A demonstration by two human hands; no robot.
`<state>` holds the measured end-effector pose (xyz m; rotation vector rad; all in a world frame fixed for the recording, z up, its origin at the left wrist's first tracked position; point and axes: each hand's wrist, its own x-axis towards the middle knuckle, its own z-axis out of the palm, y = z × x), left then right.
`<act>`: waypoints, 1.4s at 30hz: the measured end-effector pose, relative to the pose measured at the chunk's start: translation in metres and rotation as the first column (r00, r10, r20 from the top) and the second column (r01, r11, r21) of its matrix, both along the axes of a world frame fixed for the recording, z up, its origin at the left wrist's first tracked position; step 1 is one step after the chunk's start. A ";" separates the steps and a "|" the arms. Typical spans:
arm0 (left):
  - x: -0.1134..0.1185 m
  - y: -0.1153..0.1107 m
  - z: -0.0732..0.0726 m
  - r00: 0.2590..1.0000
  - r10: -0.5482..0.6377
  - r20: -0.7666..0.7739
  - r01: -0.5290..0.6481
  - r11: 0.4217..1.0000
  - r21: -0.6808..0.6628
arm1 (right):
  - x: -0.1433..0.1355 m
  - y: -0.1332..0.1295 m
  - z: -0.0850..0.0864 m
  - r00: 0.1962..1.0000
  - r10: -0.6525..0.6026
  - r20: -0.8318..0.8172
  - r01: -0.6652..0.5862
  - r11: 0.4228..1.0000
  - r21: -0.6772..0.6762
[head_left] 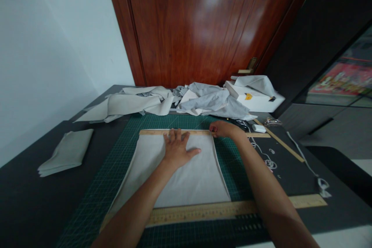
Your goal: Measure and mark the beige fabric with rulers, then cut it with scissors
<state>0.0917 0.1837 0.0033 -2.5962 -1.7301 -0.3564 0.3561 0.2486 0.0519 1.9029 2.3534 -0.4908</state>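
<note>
A pale grey cloth [192, 178] lies flat on the green cutting mat [116, 166]. Along its far edge runs a narrow wooden ruler [151, 132]. My left hand [178, 149] presses on the cloth and ruler, its fingers spread. At the cloth's far right corner is my right hand [219, 128], fingers curled closed by the ruler; what they pinch, if anything, is too small to make out. A wider wooden ruler [203, 211] lies across the near part of the cloth, passing under both forearms.
Folded cloth [68, 151] lies at the left. Crumpled fabric [209, 100] and a white box [255, 99] line the back. White cord [270, 162], a small white block [259, 128] and a slanted wooden strip [286, 145] are at the right.
</note>
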 end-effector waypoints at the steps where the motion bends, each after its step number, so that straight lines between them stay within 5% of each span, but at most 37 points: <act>1: 0.000 0.000 0.000 1.000 -0.001 -0.002 0.001 1.000 0.000 | 0.000 0.000 0.000 1.000 0.000 -0.002 0.000 1.000 0.006; 15: 0.001 0.001 -0.002 1.000 0.001 -0.001 -0.001 1.000 -0.019 | -0.004 0.001 -0.002 0.999 0.029 -0.016 -0.028 0.998 0.057; 23: 0.000 0.002 -0.002 1.000 -0.005 0.008 0.005 1.000 -0.023 | 0.014 -0.003 0.002 0.992 -0.064 0.109 0.063 0.998 0.009; 30: 0.000 0.002 -0.002 1.000 -0.002 0.011 0.002 1.000 -0.010 | 0.013 0.001 0.000 0.989 -0.027 0.148 0.024 1.000 0.019; 42: 0.001 0.000 0.000 1.000 0.003 0.003 -0.002 1.000 -0.020 | -0.032 -0.022 0.006 0.954 -0.142 0.264 0.105 0.984 0.147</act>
